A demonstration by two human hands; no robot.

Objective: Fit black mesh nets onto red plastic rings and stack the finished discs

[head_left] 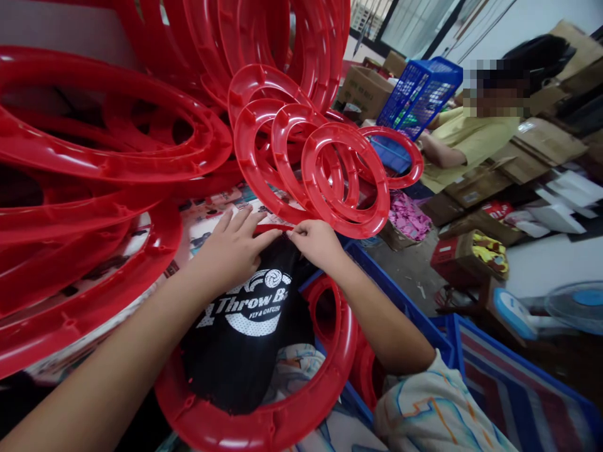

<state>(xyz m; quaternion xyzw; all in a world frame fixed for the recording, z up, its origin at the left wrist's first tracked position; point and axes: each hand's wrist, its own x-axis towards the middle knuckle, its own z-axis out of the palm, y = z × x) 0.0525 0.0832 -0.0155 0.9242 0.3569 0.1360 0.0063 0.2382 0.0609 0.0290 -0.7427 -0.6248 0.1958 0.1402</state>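
Observation:
A black fabric piece (235, 376) with white "Throw Ba…" lettering and a ball drawing lies over a red plastic ring (277, 427) at my lap. The fabric's lower edge meets the ring's near rim; a red strip of rim shows at its far edge. My left hand (238, 242) lies over the far part of the fabric, fingers spread and the thumb stretched toward the right hand. Fingertips pinched, my right hand (318, 245) grips the fabric's far edge at the rim. Its fingers partly hide the pinched spot.
Large red rings (113, 163) are stacked at the left, and smaller red rings (346, 179) lean ahead. Blue crates (518, 389) stand at the right. Farther off, a person in a yellow shirt (485, 141) is near a blue basket (419, 94), cartons (362, 91) and a fan (575, 307).

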